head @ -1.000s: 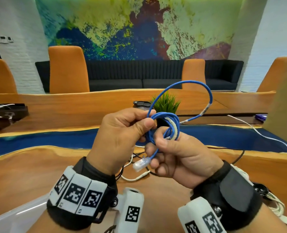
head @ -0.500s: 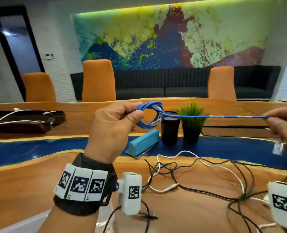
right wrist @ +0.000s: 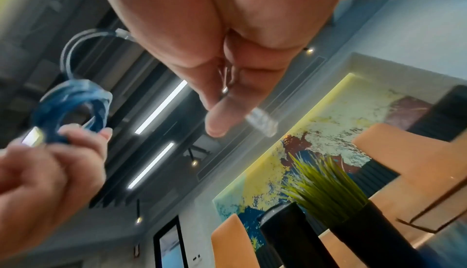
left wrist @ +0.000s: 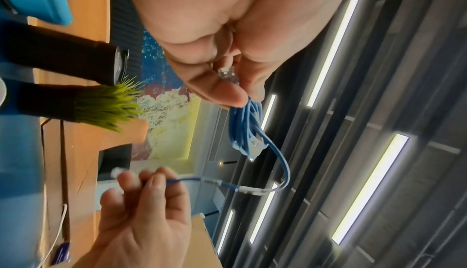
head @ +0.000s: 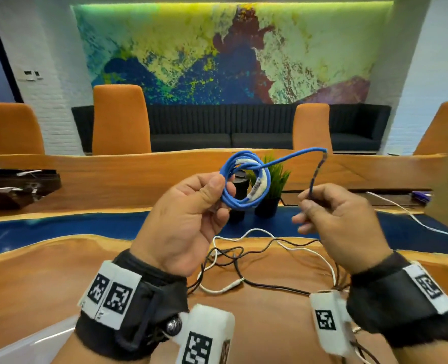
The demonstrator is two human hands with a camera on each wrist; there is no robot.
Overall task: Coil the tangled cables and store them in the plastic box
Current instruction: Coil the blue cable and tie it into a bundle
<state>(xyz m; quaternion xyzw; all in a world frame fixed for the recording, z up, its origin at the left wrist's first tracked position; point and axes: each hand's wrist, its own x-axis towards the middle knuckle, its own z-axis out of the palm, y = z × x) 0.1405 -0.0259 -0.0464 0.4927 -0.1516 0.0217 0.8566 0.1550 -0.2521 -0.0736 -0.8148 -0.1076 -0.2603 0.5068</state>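
- Left hand (head: 188,219) is raised above the surface (head: 34,279), thumb and fingers pinching the coiled part of the blue cable (head: 246,179).
- Coil hangs upright between both hands, in front of a dark cylinder (head: 240,195) and a small potted plant (head: 272,185).
- Below it, loose white and dark cables (head: 244,261) lie tangled on the surface.
- Blue cable's free tail arcs rightward from the coil and drops into the right hand.
- Right hand (head: 341,227) pinches that tail near its end; the clear plug (right wrist: 261,120) sticks out past the fingers in the right wrist view.
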